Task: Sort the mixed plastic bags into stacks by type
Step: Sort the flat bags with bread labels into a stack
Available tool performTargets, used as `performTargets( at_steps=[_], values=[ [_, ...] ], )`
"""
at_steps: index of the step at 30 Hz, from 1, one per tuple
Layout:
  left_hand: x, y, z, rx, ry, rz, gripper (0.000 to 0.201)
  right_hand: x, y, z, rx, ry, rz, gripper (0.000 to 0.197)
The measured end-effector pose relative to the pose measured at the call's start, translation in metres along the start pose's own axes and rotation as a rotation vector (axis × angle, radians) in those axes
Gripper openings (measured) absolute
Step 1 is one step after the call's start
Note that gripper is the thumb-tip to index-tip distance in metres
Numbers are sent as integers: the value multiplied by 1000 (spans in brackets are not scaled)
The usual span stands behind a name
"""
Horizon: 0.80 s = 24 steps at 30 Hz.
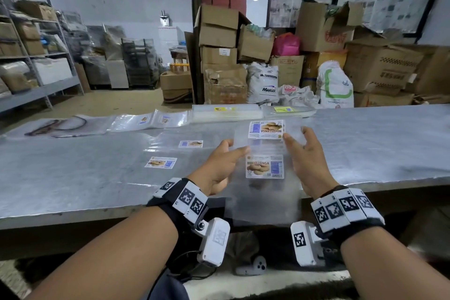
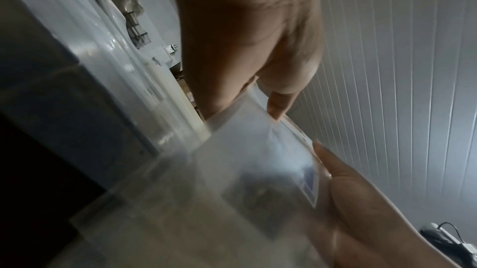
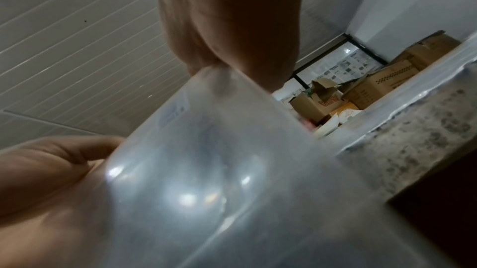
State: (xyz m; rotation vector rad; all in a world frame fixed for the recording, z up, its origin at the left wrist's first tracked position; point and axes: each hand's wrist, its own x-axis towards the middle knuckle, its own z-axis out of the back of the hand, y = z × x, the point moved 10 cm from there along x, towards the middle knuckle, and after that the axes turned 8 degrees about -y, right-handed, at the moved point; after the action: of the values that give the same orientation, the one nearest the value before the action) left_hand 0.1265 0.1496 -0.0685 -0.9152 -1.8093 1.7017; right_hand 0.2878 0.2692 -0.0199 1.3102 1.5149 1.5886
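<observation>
I hold a clear plastic bag with a "BISKUT LENGA" label (image 1: 265, 166) above the table's near edge. My left hand (image 1: 232, 153) pinches its left edge between thumb and fingers, and the left wrist view shows this pinch on the bag (image 2: 258, 150). My right hand (image 1: 291, 143) pinches the right edge with its other fingers spread; the right wrist view shows this grip on the bag (image 3: 206, 150). Just beyond, a second labelled bag (image 1: 266, 129) lies flat, its label upside down.
Two more labelled bags (image 1: 160, 162) (image 1: 190, 143) lie on the metal table (image 1: 365, 143) to the left. Stacks of clear bags with yellow labels (image 1: 226, 112) (image 1: 285, 110) sit at the far edge, more bags (image 1: 151, 120) at far left. Cardboard boxes (image 1: 219, 31) stand behind.
</observation>
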Motion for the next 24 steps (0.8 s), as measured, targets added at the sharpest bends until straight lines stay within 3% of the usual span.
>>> performTargets(
  at_steps=[2, 5, 8, 11, 14, 17, 20, 24],
  values=[
    [-1, 0, 1, 13, -5, -12, 51, -3, 8, -2, -6, -9, 45, 9],
    [-5, -4, 4, 93, -20, -34, 76, -4, 8, -9, -20, 9, 45, 12],
    [-10, -8, 13, 185, -30, -66, 73, -4, -2, -25, -37, 77, -24, 49],
    [-10, -9, 28, 268, 15, -31, 54, -5, -3, -39, -12, 95, -3, 12],
    [-9, -20, 54, 421, 31, -20, 36, -2, -5, -46, -44, 76, 44, 9],
    [-1, -42, 97, 675, -69, -87, 24, 3, -16, -49, -60, 69, 35, 11],
    [9, -55, 146, 964, -174, -92, 35, 7, -28, -48, -119, 70, 38, 13],
    [25, -47, 200, 1323, -202, 21, 64, 15, -40, -38, -199, 59, 30, 6]
  ],
)
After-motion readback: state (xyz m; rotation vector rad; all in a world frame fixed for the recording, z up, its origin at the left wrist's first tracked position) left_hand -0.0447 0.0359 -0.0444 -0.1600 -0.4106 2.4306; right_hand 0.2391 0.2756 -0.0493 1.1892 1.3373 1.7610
